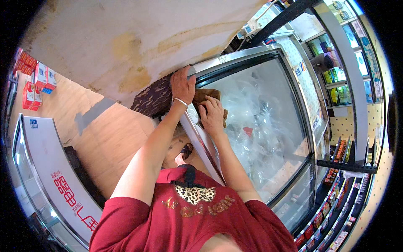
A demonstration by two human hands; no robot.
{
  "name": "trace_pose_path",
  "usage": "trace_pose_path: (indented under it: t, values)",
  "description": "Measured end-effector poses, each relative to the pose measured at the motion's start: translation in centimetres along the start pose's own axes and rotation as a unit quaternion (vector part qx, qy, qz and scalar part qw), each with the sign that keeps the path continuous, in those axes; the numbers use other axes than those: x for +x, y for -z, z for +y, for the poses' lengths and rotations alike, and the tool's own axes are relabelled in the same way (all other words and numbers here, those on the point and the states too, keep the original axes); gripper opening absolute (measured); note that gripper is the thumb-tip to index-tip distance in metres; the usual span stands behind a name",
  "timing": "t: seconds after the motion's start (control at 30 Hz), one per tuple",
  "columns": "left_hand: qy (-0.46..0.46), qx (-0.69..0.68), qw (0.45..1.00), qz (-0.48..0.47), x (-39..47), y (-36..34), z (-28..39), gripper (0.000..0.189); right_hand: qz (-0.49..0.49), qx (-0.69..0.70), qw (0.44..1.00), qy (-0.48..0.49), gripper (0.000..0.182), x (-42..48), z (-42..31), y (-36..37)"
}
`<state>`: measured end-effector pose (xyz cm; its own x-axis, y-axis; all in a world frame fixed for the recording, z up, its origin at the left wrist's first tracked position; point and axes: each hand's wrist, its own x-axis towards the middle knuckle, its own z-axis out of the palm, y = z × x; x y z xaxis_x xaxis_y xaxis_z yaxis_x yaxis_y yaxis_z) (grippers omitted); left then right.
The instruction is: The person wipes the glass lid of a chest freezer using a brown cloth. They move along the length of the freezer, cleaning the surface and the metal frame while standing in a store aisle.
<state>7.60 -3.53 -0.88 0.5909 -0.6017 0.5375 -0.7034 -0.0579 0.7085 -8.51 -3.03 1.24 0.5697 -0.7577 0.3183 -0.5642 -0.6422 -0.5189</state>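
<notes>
My left hand [183, 85], with a bracelet at the wrist, lies over the near corner of a chest freezer's metal frame [205, 67]. Its thumb is apart from the fingers, and I see nothing in it. Under my right hand [211, 115] is a bunched brown cloth [206, 95], held against the near edge of the freezer's glass top [277, 91]. Part of the cloth is hidden by the fingers. Through the glass show several clear plastic bags [252, 138], their contents hard to make out.
A stained white wall [132, 53] with a dark patterned cloth [154, 96] at its foot adjoins the freezer. Left stand another white freezer [59, 167] and red-and-white cartons [37, 85]. At right are stocked shelves [327, 204] and a person [330, 60] farther off.
</notes>
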Motion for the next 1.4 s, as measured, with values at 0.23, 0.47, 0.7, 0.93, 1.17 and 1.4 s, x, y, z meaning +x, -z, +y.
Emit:
trace_pose_path:
  t: [0.23, 0.47, 0.7, 0.93, 1.17, 1.4]
  values:
    - [-0.027, 0.055, 0.998, -0.028, 0.5, 0.0, 0.9, 0.036, 0.059, 0.003, 0.998, 0.033, 0.017, 3.9, 0.3, -3.1]
    - [-0.041, 0.103, 0.992, -0.064, 0.5, 0.0, 0.4, 0.033, 0.060, 0.035, 0.996, 0.047, 0.021, 5.4, 2.5, -2.1]
    - [-0.030, 0.145, 0.982, -0.119, 0.7, 0.7, 1.1, 0.032, 0.098, 0.059, 0.992, 0.049, 0.008, 9.6, 8.8, 0.9]
    - [-0.034, 0.210, 0.966, -0.145, 0.7, 0.7, 0.9, 0.031, 0.141, 0.051, 0.987, 0.056, 0.004, 13.1, 15.4, 3.4]
    - [-0.031, 0.239, 0.954, -0.180, 0.8, 1.2, 1.2, 0.032, 0.193, -0.013, 0.979, 0.060, 0.004, 17.7, 24.7, 6.8]
    - [-0.041, 0.237, 0.952, -0.190, 1.1, 1.4, 1.7, 0.034, 0.248, -0.086, 0.965, 0.009, 0.010, 23.1, 35.3, 10.6]
